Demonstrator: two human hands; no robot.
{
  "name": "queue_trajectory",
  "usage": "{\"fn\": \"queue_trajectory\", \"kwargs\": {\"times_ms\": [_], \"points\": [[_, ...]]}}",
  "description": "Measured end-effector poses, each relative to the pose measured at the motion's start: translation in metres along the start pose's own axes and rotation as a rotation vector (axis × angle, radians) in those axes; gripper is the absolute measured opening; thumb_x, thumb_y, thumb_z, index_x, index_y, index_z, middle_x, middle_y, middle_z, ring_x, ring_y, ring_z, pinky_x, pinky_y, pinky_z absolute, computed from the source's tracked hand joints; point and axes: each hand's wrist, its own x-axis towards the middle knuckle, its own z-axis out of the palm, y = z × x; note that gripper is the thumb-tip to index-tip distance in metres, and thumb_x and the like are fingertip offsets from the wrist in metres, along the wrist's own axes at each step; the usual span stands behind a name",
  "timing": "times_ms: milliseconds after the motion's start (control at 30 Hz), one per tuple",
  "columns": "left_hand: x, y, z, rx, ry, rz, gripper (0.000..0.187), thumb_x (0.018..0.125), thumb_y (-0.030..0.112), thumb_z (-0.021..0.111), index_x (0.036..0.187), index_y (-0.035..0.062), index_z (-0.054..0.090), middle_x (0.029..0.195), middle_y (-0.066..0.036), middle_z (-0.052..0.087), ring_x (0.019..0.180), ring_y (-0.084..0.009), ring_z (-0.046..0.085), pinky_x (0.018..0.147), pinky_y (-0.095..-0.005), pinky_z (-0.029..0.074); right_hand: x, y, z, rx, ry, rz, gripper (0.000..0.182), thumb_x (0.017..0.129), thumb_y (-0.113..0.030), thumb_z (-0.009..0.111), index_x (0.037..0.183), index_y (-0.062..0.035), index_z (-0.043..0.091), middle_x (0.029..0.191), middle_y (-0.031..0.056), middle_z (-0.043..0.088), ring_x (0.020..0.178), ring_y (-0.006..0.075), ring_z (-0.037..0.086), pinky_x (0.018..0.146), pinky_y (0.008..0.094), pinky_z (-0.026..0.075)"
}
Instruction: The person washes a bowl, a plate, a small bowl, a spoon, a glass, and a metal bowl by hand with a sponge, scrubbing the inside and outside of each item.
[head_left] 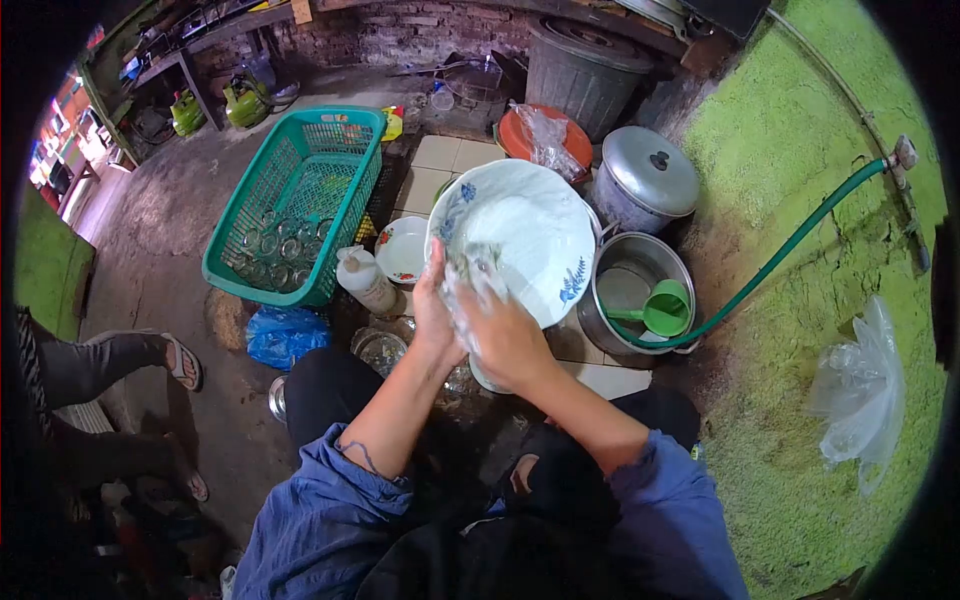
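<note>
A large white plate (540, 225) with blue floral motifs and suds across its surface is tilted up in front of me. My left hand (433, 315) is closed on its left edge, thumb up along the rim. Against the lower left of the plate's face lies my right hand (500, 330), its fingers foamy and smeared by motion. Whether it holds anything is hidden by the suds. Just left of the plate are a smaller flowered dish (402, 248) and a white bottle (365, 280).
A teal basket (225, 262) holds several glasses. On the right stand a metal pot (600, 310) with a green dipper (667, 308) and a green hose (800, 235), and a lidded pot (650, 170). A blue plastic bag (287, 336) lies near my knee; another person's foot (185, 363) is at left.
</note>
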Motion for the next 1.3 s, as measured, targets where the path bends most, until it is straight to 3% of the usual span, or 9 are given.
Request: {"fn": "queue_trajectory", "kwargs": {"times_ms": [200,367,433,467,533,700,767,900,1300], "points": [[-0.006,0.026,0.023,-0.025,-0.067,0.094,0.059,0.094,0.048,0.05,0.136,0.0069,0.046,0.131,-0.014,0.055,0.117,-0.0329,0.055,0.1,-0.0496,0.044,-0.005,0.045,-0.029,-0.332,0.2,-0.119,0.032,0.09,-0.026,0.059,0.113,-0.0048,0.066,0.12,0.012,0.062,0.12,0.0338,0.052,0.102,0.0458,0.041],[-0.008,0.024,0.026,0.06,-0.093,0.02,0.066,0.094,0.052,0.048,0.141,0.007,0.039,0.137,-0.016,0.05,0.121,-0.0338,0.053,0.103,-0.051,0.042,0.006,0.089,-0.081,-0.396,0.391,0.147,0.035,0.093,-0.022,0.056,0.124,-0.006,0.059,0.126,0.012,0.058,0.119,0.029,0.053,0.105,0.0442,0.038],[-0.003,0.013,0.014,0.241,-0.062,-0.077,0.07,0.094,0.055,0.046,0.143,0.0056,0.035,0.139,-0.018,0.047,0.122,-0.0339,0.052,0.102,-0.0511,0.043,0.006,0.095,-0.094,0.716,0.528,0.554,0.038,0.096,-0.021,0.05,0.13,-0.0048,0.054,0.135,0.0122,0.051,0.124,0.0247,0.049,0.106,0.0396,0.038],[-0.003,0.006,0.01,0.238,-0.059,-0.076,0.07,0.094,0.055,0.046,0.143,0.0056,0.035,0.139,-0.018,0.047,0.122,-0.0339,0.052,0.102,-0.0511,0.043,0.006,0.093,-0.098,0.717,0.523,0.554,0.038,0.096,-0.021,0.05,0.13,-0.0048,0.054,0.135,0.0122,0.051,0.124,0.0247,0.049,0.106,0.0396,0.038],[-0.003,-0.012,0.008,0.379,0.032,-0.215,0.067,0.094,0.048,0.054,0.139,0.0011,0.039,0.131,-0.021,0.053,0.114,-0.0315,0.058,0.095,-0.0473,0.049,0.008,0.083,-0.105,1.628,0.448,0.443,0.043,0.098,-0.025,0.045,0.135,-0.0033,0.049,0.137,0.0116,0.049,0.12,0.0219,0.051,0.105,0.0353,0.039],[-0.004,-0.05,-0.009,0.557,0.063,-0.308,0.056,0.089,0.034,0.068,0.127,-0.0039,0.051,0.113,-0.016,0.064,0.096,-0.0238,0.066,0.083,-0.0376,0.056,-0.044,0.152,-0.024,1.549,0.274,0.716,0.048,0.098,-0.035,0.045,0.135,-0.0041,0.049,0.125,0.0106,0.059,0.111,0.0219,0.058,0.1,0.0335,0.043],[-0.006,-0.051,-0.008,0.493,-0.006,-0.316,0.054,0.087,0.03,0.071,0.123,-0.0056,0.052,0.108,-0.016,0.065,0.091,-0.023,0.067,0.079,-0.0378,0.057,-0.239,0.127,-0.051,1.555,0.263,0.744,0.048,0.098,-0.036,0.045,0.134,-0.0041,0.049,0.124,0.0106,0.059,0.11,0.0217,0.058,0.099,0.0335,0.044],[-0.008,-0.042,-0.001,0.534,-0.005,-0.284,0.053,0.088,0.033,0.07,0.121,-0.0051,0.054,0.107,-0.015,0.065,0.089,-0.0226,0.067,0.076,-0.0387,0.058,-0.049,0.126,-0.03,1.572,0.215,0.779,0.048,0.098,-0.036,0.045,0.133,-0.0041,0.05,0.124,0.0107,0.059,0.109,0.0213,0.059,0.098,0.0334,0.044],[0.004,-0.043,-0.015,0.359,-0.03,-0.351,0.064,0.088,0.041,0.068,0.13,-0.0019,0.048,0.121,-0.017,0.06,0.106,-0.0251,0.062,0.088,-0.041,0.053,0.011,0.039,-0.07,1.439,0.207,0.764,0.047,0.097,-0.039,0.049,0.127,-0.0039,0.055,0.12,0.0111,0.061,0.104,0.0191,0.061,0.093,0.033,0.047]]}}
